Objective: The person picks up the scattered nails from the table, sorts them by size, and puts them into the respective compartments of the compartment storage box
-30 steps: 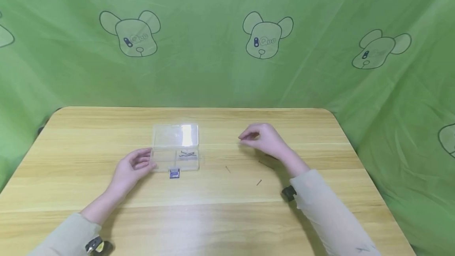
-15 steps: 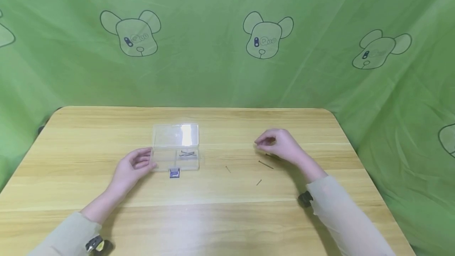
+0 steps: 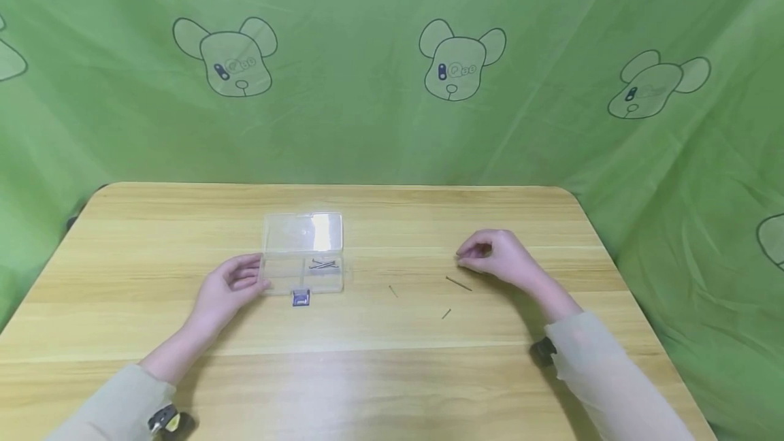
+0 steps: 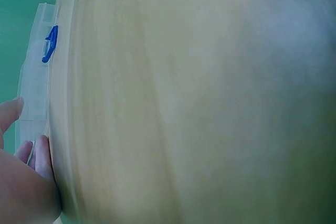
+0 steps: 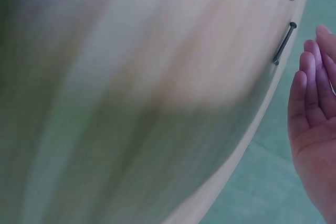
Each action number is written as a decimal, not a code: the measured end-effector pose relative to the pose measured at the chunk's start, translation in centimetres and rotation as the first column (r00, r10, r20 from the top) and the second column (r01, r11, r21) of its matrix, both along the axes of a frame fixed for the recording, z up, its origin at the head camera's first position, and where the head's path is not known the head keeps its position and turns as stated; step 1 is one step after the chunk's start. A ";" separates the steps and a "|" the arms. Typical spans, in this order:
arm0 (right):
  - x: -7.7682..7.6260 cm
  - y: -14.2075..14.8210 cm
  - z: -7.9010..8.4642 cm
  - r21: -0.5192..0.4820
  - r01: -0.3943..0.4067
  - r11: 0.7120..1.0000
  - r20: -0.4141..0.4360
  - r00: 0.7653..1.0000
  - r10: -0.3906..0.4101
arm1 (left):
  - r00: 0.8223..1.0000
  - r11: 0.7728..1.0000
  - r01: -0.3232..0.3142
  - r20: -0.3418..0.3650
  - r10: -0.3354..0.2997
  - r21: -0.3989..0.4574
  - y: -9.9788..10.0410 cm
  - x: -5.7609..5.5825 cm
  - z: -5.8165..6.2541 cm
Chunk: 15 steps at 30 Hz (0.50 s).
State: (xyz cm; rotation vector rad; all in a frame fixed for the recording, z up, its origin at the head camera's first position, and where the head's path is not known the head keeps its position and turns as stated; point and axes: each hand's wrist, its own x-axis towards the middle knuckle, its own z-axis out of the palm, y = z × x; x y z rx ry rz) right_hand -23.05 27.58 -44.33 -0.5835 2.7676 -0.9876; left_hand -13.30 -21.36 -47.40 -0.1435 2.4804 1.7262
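A clear plastic compartment box (image 3: 283,276) stands with its lid (image 3: 290,233) raised. Several nails (image 3: 323,265) lie crossed in its right compartment. My left hand (image 3: 223,291) grips the box's left side, thumb at the front corner; the left wrist view shows fingers on both sides of that end. On the right, my right hand (image 3: 503,257) is low over the table, thumb and fingertips close together. Just in front of it lies a long nail (image 3: 459,284). Whether anything is between its fingertips is hidden. In the right wrist view, the long nail (image 5: 284,44) lies beside the fingers.
Two shorter nails lie on the wooden table (image 3: 343,386): a thin one (image 3: 393,291) right of the box and a short one (image 3: 446,314) nearer the front. A blue latch (image 3: 301,298) sticks out from the box front. A green curtain (image 3: 355,135) hangs behind the table.
My right hand has moved right and toward me, uncovering the long nail and covering another nail that showed under it. My left hand and the box have stayed put.
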 end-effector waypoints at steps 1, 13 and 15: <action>0.0 0.1 0.0 0.002 0.006 1.000 0.008 1.000 -0.006 | 1.000 1.000 0.000 -0.001 0.000 -0.001 0.0 0.0 0.0; 0.4 1.0 0.0 0.065 0.003 0.998 0.058 0.998 -0.007 | 1.000 1.000 0.003 -0.001 -0.003 -0.008 -0.1 0.0 -0.1; 0.4 1.0 -0.1 0.070 0.003 0.998 0.071 0.997 -0.008 | 1.000 1.000 0.002 -0.001 -0.002 -0.007 -0.1 0.0 -0.1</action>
